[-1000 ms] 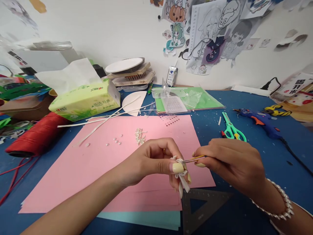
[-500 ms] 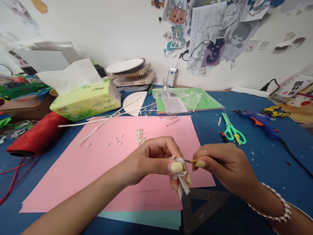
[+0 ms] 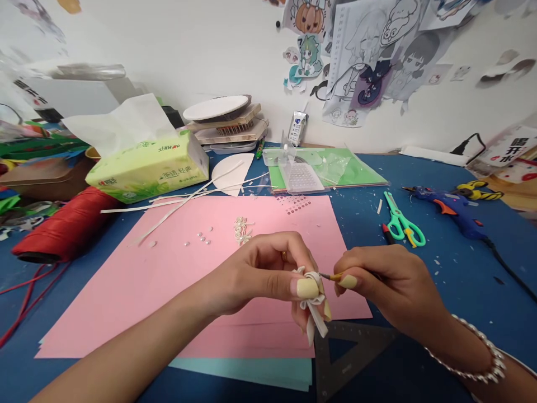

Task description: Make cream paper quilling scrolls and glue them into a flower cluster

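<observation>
My left hand (image 3: 268,274) pinches a small white rolled-strip ornament (image 3: 315,313) between thumb and fingers, its loose ends hanging down. In my right hand (image 3: 386,280) is a thin yellow-handled tool (image 3: 334,276), and its dark tip touches or nearly touches the top of the ornament. Both hands are above the right part of the pink paper (image 3: 168,291). Behind my left hand, white curled ornaments (image 3: 241,230) lie on that paper, with several small pearls (image 3: 200,237) and long white strips (image 3: 180,206) to their left.
Green scissors (image 3: 401,221) and a blue glue gun (image 3: 453,210) lie at the right. A dark triangle ruler (image 3: 356,347) is under my hands. At the left are a tissue box (image 3: 155,168) and a red thread spool (image 3: 62,224). A green folder (image 3: 361,168) lies at the back.
The view has shifted slightly. Both hands keep their grips on the ornament and the tool, with the tool's tip still at the ornament's top.
</observation>
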Available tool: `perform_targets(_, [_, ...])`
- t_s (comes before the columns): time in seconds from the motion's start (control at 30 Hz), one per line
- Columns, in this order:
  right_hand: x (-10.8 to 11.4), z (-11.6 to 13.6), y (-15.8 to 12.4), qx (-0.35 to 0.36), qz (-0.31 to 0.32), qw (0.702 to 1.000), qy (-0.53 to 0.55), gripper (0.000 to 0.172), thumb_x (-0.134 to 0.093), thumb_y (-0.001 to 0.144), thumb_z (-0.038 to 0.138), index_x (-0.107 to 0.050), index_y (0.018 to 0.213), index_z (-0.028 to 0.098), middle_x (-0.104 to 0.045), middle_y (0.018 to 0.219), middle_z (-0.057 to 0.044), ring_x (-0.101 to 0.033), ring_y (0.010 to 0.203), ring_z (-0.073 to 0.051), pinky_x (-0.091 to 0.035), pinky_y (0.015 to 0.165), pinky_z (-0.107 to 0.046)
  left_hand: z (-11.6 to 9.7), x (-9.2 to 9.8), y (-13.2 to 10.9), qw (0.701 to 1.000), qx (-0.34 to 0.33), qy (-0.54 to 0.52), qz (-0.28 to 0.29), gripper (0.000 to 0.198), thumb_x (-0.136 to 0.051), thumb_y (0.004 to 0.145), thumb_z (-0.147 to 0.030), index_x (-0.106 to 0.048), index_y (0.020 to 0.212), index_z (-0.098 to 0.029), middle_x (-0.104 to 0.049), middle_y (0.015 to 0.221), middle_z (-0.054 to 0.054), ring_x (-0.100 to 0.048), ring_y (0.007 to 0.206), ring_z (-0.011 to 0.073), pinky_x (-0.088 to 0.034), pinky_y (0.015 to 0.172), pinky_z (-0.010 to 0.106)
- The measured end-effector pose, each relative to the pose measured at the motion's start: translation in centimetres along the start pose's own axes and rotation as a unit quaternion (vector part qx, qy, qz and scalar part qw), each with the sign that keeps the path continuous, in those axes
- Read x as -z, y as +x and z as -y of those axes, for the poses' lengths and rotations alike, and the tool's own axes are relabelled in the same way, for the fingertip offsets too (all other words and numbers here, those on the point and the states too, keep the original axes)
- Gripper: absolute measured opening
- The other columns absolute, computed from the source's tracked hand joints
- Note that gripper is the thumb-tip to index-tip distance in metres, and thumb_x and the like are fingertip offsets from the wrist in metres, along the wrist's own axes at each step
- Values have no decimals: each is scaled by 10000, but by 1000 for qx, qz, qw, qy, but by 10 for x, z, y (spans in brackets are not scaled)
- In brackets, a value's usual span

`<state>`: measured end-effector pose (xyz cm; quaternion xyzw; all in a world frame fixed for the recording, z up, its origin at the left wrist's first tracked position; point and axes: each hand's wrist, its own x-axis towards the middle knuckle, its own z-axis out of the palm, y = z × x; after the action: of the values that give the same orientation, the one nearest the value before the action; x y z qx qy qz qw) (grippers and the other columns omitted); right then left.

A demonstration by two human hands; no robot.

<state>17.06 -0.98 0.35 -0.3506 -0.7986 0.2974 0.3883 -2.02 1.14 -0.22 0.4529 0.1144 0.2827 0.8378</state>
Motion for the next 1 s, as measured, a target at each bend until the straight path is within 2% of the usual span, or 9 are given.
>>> perform_targets(0.5, [-1,-1,-1,-9,10,999,29,245,-478,817,278,-558,614,167,-554,530,50,-463,460,-31,-341,438,-138,1,1,-1,1000,-12,6,12,47,-566,738,-93,-546,760,-129,-621,744,25,-637,629,165,-504,502,246])
perform_targets(1.0, [-2,-1,0,-60,22,997,41,271,-469,817,323,-558,603,183,-536,516,49,-426,450,-39,-316,423,-161,0,1,-1,1000,-17,-3,16,51,-556,745,-88,-554,763,-135,-610,747,18,-641,636,167,-504,471,227])
